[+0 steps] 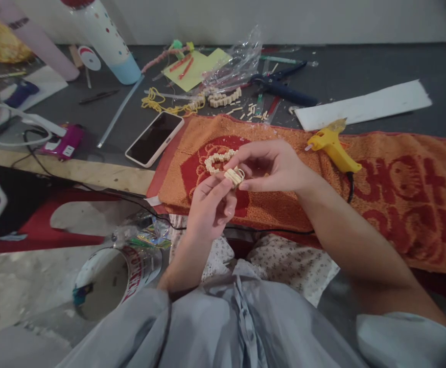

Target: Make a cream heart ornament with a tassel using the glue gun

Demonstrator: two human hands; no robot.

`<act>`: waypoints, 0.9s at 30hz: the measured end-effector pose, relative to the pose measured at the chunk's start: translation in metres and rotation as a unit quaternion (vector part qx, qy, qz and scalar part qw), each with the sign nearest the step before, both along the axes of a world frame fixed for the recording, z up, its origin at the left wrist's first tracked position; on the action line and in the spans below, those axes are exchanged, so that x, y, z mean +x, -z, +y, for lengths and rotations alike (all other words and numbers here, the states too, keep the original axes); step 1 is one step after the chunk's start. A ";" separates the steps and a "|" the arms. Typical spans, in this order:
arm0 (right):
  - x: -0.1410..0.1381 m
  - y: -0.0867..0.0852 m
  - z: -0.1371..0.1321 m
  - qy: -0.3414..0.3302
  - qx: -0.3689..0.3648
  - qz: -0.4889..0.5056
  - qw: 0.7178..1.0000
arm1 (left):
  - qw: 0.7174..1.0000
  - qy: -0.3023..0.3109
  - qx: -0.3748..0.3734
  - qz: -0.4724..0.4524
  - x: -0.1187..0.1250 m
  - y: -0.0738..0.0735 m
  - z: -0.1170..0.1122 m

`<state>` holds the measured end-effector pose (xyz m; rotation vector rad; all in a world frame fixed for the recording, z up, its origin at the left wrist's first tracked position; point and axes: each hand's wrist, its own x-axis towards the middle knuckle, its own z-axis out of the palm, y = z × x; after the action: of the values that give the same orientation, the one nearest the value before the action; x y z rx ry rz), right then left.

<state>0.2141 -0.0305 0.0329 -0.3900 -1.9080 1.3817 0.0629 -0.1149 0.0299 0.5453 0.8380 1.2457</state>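
Note:
A small cream piece made of short sticks side by side, with a thin loop at its right, (234,177) is pinched between the thumb and fingers of my left hand (212,202). Over it from the right comes my right hand (271,166), its thumb and fingertips curled at the piece's loop side; whether they grip it is hard to make out. Just behind my fingers, a ring-shaped chain of cream pieces (213,162) lies on the orange towel (291,204). A yellow glue gun (333,148) rests on the towel to the right of my right hand.
A phone (156,138) lies left of the towel. Behind it are yellow cord (157,102), cream stick chains (225,98), loose bits, dark blue pliers (284,87) and a white strip (364,105). A black cable (223,226) runs along the front edge above a bin (131,271).

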 end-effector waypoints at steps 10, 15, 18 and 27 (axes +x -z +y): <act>0.004 -0.004 0.001 -0.008 0.045 -0.029 0.999 | 0.959 -0.151 0.112 0.214 0.001 0.009 -0.006; 0.005 -0.003 0.002 -0.015 0.051 -0.030 0.998 | 0.960 -0.135 0.109 0.221 -0.001 0.011 -0.005; 0.005 -0.002 0.002 -0.009 0.029 -0.041 0.999 | 0.949 -0.151 0.117 0.251 -0.003 0.010 -0.004; 0.002 -0.001 0.004 0.030 0.066 -0.088 0.993 | 0.990 -0.017 0.002 0.141 -0.012 0.009 0.006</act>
<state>0.2160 -0.0267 0.0339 -0.5135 -2.1013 1.2074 0.0505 -0.1086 0.0213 0.7239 1.0850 1.2176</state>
